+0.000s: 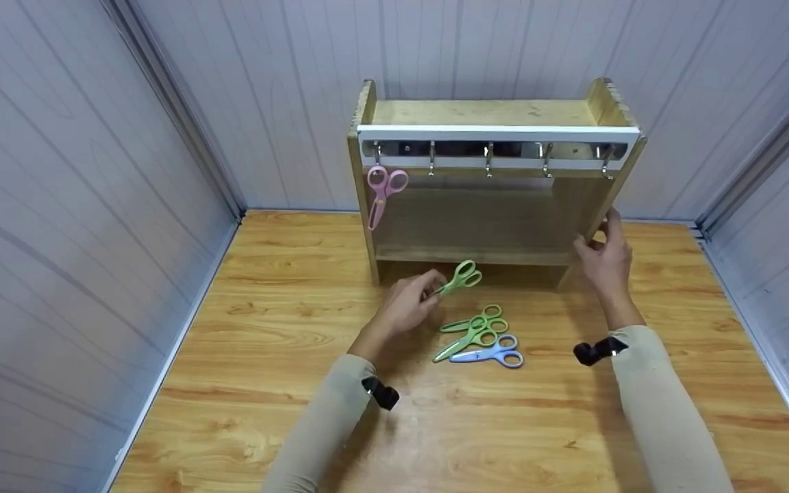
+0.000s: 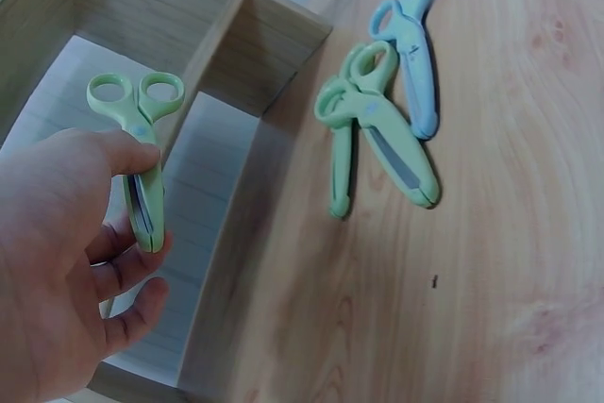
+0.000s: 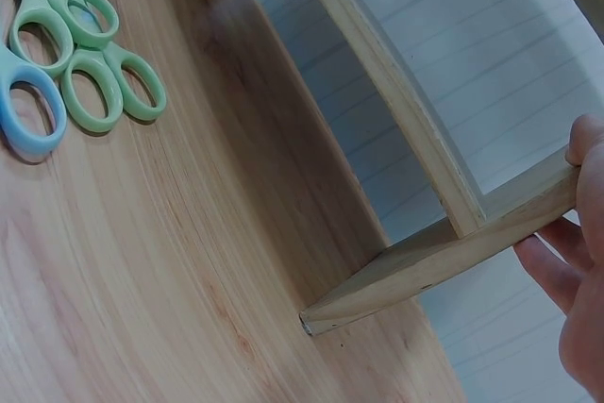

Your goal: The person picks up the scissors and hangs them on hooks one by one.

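Observation:
My left hand (image 1: 408, 301) pinches a pair of green scissors (image 2: 142, 153) by the blades, thumb on top and fingers beneath, with the handle loops pointing away from the palm. On the table beside it lie two more green scissors (image 1: 477, 337), overlapping, and a pair of blue scissors (image 1: 494, 352) against them. My right hand (image 1: 608, 260) grips the right side panel of a wooden rack (image 1: 473, 219), thumb at the front edge and fingers on the outer face. Pink scissors (image 1: 381, 195) hang by a loop from the leftmost hook of the rack.
A white strip (image 1: 497, 130) with several metal hooks (image 1: 488, 161) runs across the rack's upper front. Behind the rack stands a pale panelled wall (image 1: 490, 48), and further walls close in the wooden table (image 1: 285, 329) on the left and right.

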The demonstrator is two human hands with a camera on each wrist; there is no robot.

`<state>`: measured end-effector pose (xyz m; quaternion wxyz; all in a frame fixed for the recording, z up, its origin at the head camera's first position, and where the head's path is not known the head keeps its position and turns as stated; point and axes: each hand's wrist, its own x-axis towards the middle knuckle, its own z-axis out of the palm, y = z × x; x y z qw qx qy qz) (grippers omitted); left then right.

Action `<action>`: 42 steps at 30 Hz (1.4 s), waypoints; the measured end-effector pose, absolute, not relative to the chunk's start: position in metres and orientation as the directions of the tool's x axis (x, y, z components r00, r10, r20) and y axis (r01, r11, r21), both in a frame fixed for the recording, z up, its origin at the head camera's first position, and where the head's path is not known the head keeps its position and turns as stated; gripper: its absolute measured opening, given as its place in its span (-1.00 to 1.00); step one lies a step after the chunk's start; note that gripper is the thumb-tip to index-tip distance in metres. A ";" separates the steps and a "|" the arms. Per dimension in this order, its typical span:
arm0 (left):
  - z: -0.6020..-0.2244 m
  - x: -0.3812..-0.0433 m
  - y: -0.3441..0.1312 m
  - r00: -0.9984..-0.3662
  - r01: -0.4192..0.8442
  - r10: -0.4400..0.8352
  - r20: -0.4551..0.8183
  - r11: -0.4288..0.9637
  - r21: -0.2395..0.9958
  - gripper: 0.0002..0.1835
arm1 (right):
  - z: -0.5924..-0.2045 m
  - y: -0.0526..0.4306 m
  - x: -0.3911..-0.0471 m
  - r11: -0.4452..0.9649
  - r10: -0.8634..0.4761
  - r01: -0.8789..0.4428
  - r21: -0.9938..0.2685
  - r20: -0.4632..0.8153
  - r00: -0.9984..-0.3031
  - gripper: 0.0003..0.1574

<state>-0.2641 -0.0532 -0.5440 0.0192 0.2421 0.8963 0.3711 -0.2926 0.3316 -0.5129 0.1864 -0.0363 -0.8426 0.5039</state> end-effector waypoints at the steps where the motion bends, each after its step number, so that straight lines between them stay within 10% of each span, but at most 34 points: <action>1: -0.543 -0.264 -0.053 -0.881 0.424 0.447 0.153 0.607 0.672 -0.73 | -0.513 0.331 -0.293 0.495 0.253 -0.131 -0.859 0.287 -0.924 -0.05; 42: -0.492 -0.261 -0.057 -0.868 0.481 0.410 0.281 0.550 0.683 -0.77 | -0.514 0.331 -0.294 0.496 0.268 -0.153 -0.855 0.318 -0.910 -0.09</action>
